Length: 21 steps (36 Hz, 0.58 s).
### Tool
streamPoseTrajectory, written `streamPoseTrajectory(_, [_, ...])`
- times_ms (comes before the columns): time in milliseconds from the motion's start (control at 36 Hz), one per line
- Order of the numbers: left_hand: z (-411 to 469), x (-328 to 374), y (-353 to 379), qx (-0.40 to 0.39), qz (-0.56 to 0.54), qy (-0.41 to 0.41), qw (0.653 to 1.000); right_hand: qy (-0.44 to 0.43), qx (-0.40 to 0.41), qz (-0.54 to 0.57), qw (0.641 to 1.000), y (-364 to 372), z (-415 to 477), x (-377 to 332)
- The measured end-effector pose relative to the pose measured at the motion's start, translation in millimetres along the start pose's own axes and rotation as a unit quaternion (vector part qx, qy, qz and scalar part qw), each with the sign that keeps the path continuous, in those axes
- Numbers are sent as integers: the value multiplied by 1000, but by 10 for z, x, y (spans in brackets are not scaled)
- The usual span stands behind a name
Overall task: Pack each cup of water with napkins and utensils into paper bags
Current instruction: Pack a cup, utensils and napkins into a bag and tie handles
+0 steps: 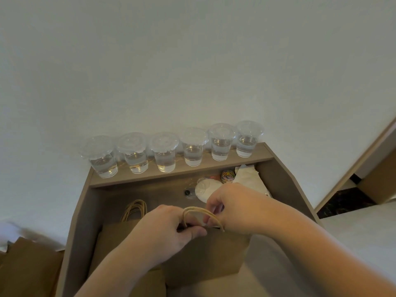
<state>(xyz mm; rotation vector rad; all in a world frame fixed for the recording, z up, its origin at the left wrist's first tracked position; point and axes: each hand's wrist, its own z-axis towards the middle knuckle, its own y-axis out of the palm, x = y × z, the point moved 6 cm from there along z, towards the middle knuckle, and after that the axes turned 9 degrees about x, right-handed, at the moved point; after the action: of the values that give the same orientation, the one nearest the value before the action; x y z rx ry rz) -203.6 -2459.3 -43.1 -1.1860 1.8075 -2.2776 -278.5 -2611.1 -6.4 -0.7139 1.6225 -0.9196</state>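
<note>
Paper bag [205,254]: plain kraft brown. Bag handles [200,210]: pale tan, twisted-cord pattern. Cups [165,156]: clear; colourless water; translucent lids. Napkins [246,176]: white. Paper clips [227,175]: multicoloured, red, yellow, green, blue. Shelf [262,152]: matt grey-brown, faint grain. Wall [192,61]: plain off-white

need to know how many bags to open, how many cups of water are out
6 cups, all lidded, side by side in one row on the shelf against the wall. None seems hidden.
</note>
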Motion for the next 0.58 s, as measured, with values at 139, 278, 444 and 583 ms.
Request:
streamPoseTrajectory(139, [-38, 74, -47, 36, -11, 29, 999, -2, -2, 25, 1000, 8, -38, -39])
streamPoseTrajectory(278, [-35, 116, -74, 53, -12, 44, 998, -10, 4, 41, 999, -8, -54, -52])
streamPoseTrajectory(444, [-4, 57, -44, 22, -25, -3, 999, -11, 26, 29, 999, -21, -126, -104])
streamPoseTrajectory(583, [27, 13, -17, -4, -15, -24, 1000, -31, 51, -44, 997, -16, -181, -242])
